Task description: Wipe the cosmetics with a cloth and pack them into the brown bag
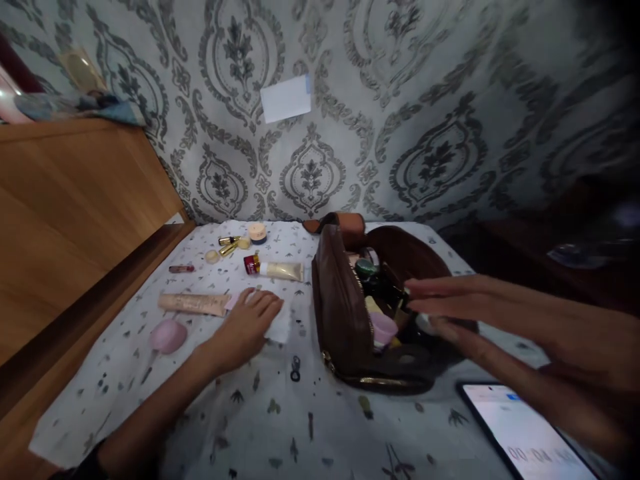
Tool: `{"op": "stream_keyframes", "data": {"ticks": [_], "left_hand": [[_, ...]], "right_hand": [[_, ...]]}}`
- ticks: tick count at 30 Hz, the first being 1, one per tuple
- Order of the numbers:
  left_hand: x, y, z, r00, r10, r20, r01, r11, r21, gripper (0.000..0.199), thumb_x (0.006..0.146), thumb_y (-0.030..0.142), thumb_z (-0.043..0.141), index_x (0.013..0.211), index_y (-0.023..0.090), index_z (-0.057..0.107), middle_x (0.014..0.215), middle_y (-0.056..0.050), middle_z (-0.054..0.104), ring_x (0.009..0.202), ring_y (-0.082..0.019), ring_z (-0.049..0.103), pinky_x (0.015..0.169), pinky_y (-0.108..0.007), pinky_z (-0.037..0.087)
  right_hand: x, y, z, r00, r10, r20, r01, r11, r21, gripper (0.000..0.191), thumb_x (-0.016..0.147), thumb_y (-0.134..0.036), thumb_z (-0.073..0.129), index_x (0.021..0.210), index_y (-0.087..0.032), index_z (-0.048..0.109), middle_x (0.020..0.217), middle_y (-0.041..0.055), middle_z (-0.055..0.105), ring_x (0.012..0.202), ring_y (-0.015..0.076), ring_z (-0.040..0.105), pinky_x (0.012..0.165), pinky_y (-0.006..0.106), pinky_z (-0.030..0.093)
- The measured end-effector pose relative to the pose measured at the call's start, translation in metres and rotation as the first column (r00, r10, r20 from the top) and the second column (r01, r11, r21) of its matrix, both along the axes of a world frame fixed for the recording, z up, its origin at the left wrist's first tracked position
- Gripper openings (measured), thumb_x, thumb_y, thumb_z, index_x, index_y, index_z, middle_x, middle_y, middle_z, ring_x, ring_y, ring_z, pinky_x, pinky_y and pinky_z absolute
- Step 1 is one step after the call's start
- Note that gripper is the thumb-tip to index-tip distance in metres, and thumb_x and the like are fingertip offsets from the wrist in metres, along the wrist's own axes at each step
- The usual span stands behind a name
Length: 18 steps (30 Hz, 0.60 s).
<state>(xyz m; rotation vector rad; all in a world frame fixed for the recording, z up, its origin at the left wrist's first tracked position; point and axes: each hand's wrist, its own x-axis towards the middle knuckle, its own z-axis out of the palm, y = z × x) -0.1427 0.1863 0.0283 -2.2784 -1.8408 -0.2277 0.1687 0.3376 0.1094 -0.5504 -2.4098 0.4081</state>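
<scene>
My left hand [253,325] rests palm down on the printed sheet, its fingers curled over a flat white packet [279,325] that they mostly hide. Just beyond those fingers lies a beige squeeze tube [193,303], and a pink makeup sponge [169,336] sits nearer the wrist. On the right, my right hand [480,310] reaches over the unzipped brown makeup bag [340,300], blurred, with fingers stretched out and thumb apart. Nothing shows between them. Inside the bag are a lilac cup-shaped item [383,329], a green-lidded jar [367,268] and dark items I cannot make out.
Behind my left hand lie a cream tube [283,271], a small red bottle [251,265], gold lipstick parts [229,249], a jar [257,233] and a slim lip tube [181,269]. A phone [525,433] lies front right. Wooden furniture [75,200] borders the left; a patterned wall stands behind.
</scene>
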Motion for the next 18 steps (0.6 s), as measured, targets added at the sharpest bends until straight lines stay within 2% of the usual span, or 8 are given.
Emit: {"op": "stream_keyframes", "data": {"ticks": [2, 4, 7, 10, 12, 14, 16, 18], "left_hand": [[-0.02, -0.007, -0.014, 0.999, 0.033, -0.002, -0.033, 0.983, -0.182, 0.075, 0.069, -0.001, 0.053, 0.141, 0.015, 0.038, 0.139, -0.016, 0.056, 0.134, -0.031, 0.046, 0.112, -0.057, 0.033], [-0.031, -0.008, -0.022, 0.999, 0.034, 0.018, -0.028, 0.97, -0.242, 0.081, 0.069, -0.001, 0.053, 0.145, 0.018, 0.033, 0.144, -0.015, 0.052, 0.135, -0.03, 0.045, 0.115, -0.057, 0.028], [-0.032, -0.004, -0.027, 0.999, 0.036, 0.034, -0.026, 0.966, -0.258, 0.083, 0.066, -0.004, 0.053, 0.144, 0.02, 0.037, 0.131, -0.012, 0.059, 0.12, -0.029, 0.055, 0.107, -0.05, 0.038], [-0.028, 0.0, -0.024, 0.989, 0.076, 0.124, -0.041, 0.963, -0.266, 0.076, 0.069, 0.0, 0.056, 0.141, 0.019, 0.042, 0.122, -0.013, 0.062, 0.112, -0.031, 0.058, 0.097, -0.046, 0.045], [-0.024, -0.002, -0.019, 0.943, 0.111, 0.314, -0.037, 0.972, -0.231, 0.062, 0.077, 0.011, 0.059, 0.138, 0.017, 0.044, 0.127, -0.015, 0.061, 0.116, -0.032, 0.057, 0.099, -0.046, 0.045], [-0.014, -0.009, -0.01, 0.821, 0.136, 0.554, -0.042, 0.983, -0.179, 0.049, 0.087, 0.024, 0.058, 0.134, 0.017, 0.047, 0.127, -0.014, 0.061, 0.115, -0.03, 0.058, 0.099, -0.042, 0.046], [0.001, -0.017, -0.001, 0.645, 0.163, 0.747, -0.074, 0.986, -0.151, 0.04, 0.091, 0.035, 0.056, 0.128, 0.019, 0.052, 0.114, -0.009, 0.066, 0.105, -0.026, 0.061, 0.093, -0.037, 0.049], [0.02, -0.025, 0.005, 0.461, 0.194, 0.866, -0.137, 0.98, -0.146, 0.038, 0.091, 0.043, 0.057, 0.12, 0.02, 0.058, 0.103, -0.005, 0.068, 0.096, -0.024, 0.063, 0.088, -0.034, 0.05]], "right_hand": [[0.001, -0.021, -0.001, 0.997, 0.065, -0.05, -0.064, 0.998, 0.013, 0.044, 0.087, -0.023, 0.061, 0.12, -0.052, 0.059, 0.12, -0.0034, 0.071, 0.11, 0.0227, 0.069, 0.096, 0.038, 0.06], [-0.004, -0.042, -0.004, 0.989, 0.113, -0.09, -0.112, 0.994, 0.016, 0.043, 0.087, -0.019, 0.058, 0.121, -0.045, 0.06, 0.112, -0.0019, 0.074, 0.104, 0.0212, 0.071, 0.09, 0.035, 0.063], [-0.015, -0.069, -0.015, 0.975, 0.196, -0.103, -0.207, 0.972, -0.115, 0.028, 0.091, -0.016, 0.05, 0.104, -0.032, 0.07, 0.099, 0.0023, 0.076, 0.093, 0.0185, 0.074, 0.074, 0.026, 0.064], [-0.024, -0.087, -0.041, 0.964, 0.245, -0.101, -0.263, 0.929, -0.26, 0.024, 0.094, -0.022, 0.049, 0.097, -0.026, 0.073, 0.098, 0.0063, 0.075, 0.095, 0.0186, 0.072, 0.078, 0.026, 0.062], [-0.03, -0.093, -0.065, 0.973, 0.211, -0.092, -0.23, 0.887, -0.402, 0.023, 0.094, -0.03, 0.054, 0.107, -0.023, 0.071, 0.106, 0.009, 0.073, 0.101, 0.0212, 0.07, 0.086, 0.032, 0.06], [-0.04, -0.097, -0.088, 0.981, 0.182, -0.071, -0.187, 0.763, -0.619, 0.032, 0.092, -0.037, 0.057, 0.119, -0.022, 0.067, 0.113, 0.0109, 0.071, 0.102, 0.023, 0.068, 0.086, 0.038, 0.059], [-0.056, -0.101, -0.106, 0.979, 0.16, -0.128, -0.197, 0.571, -0.797, 0.048, 0.089, -0.046, 0.061, 0.129, -0.02, 0.06, 0.123, 0.0138, 0.066, 0.108, 0.0251, 0.065, 0.092, 0.043, 0.055], [-0.077, -0.108, -0.119, 0.957, 0.135, -0.256, -0.288, 0.377, -0.88, 0.064, 0.081, -0.053, 0.07, 0.133, -0.019, 0.056, 0.131, 0.0154, 0.061, 0.119, 0.0267, 0.059, 0.102, 0.045, 0.049]]}}
